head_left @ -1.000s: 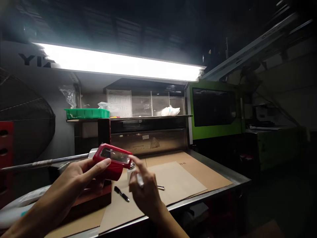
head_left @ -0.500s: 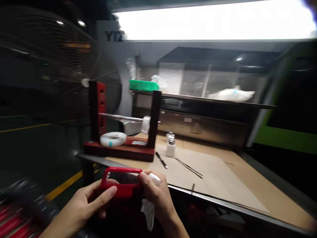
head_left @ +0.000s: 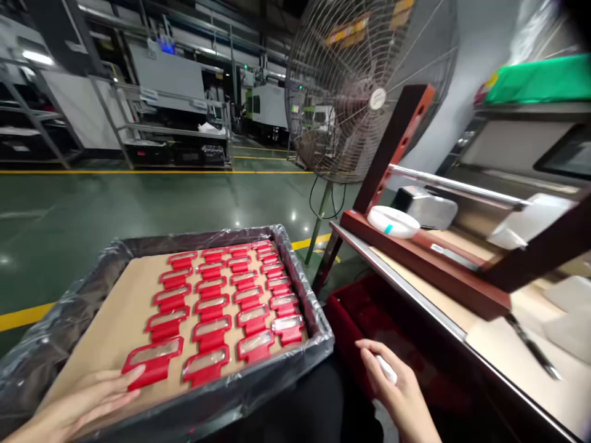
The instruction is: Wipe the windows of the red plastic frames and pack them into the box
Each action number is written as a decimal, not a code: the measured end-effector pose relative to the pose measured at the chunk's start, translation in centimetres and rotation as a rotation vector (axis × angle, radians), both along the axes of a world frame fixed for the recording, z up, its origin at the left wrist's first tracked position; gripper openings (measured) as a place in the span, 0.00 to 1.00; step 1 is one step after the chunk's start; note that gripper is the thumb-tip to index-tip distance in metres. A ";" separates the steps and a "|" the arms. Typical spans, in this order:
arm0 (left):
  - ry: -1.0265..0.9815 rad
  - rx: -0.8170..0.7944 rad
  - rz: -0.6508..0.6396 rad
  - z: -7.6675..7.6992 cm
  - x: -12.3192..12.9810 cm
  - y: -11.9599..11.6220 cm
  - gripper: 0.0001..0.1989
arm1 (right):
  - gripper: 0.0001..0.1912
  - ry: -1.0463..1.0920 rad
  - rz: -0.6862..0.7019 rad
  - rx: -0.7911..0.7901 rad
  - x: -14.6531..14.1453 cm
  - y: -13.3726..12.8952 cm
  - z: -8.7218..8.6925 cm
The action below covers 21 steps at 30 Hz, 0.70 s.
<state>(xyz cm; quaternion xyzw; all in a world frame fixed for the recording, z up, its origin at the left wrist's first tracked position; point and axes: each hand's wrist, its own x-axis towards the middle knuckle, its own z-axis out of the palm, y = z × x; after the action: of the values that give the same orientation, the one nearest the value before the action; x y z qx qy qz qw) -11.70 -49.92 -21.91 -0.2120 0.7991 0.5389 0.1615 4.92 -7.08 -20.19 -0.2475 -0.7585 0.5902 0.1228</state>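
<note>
At the near left of the lined tray, my left hand (head_left: pixel 99 394) pinches the lower left edge of a red plastic frame (head_left: pixel 154 362) with a long window in it. That frame lies on the brown sheet (head_left: pixel 115 307), at the front of a row of similar ones. More red frames (head_left: pixel 211 329) fill the rows to its right. My right hand (head_left: pixel 399 387) hovers between the tray and the bench, closed around a crumpled white cloth (head_left: pixel 386 369). Part of the cloth hangs below the palm.
Black plastic film lines the tray's walls (head_left: pixel 318 314). On the right, the bench (head_left: pixel 415 289) carries a dark red wooden stand (head_left: pixel 429 271) with a metal rod, a white tape roll (head_left: pixel 394 221) and a black pen (head_left: pixel 533 344). A large fan (head_left: pixel 376 98) stands behind. Below the bench is a red bin (head_left: pixel 351 320).
My view has swung left from the bench to the tray. The red frame, earlier between both hands, is now down in the tray at my left hand. My right hand has come away with the cloth.
</note>
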 end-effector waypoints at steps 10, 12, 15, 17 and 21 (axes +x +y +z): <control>-0.293 0.071 -0.104 -0.8 -1.8 -0.4 0.34 | 0.27 -0.107 -0.014 0.013 0.8 -1.3 -1.4; -0.356 0.035 -0.142 -1.1 -2.5 -0.8 0.34 | 0.28 -0.142 0.018 0.002 1.2 -1.2 -1.9; -0.401 -0.005 -0.190 -1.2 -3.0 -1.1 0.32 | 0.27 -0.155 0.023 -0.003 1.7 -1.3 -2.5; -0.408 -0.036 -0.214 -0.9 -3.1 -1.0 0.30 | 0.27 -0.162 0.019 -0.009 1.9 -1.4 -2.6; -0.388 -0.114 -0.254 -0.3 -3.3 -0.7 0.27 | 0.26 -0.180 0.011 -0.015 2.2 -1.7 -2.7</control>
<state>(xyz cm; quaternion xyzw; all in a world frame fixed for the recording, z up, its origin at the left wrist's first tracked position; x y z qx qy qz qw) -15.01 -50.59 -22.23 -0.2182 0.8026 0.4175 0.3660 7.10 -8.81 -22.86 -0.2963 -0.7634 0.5719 0.0492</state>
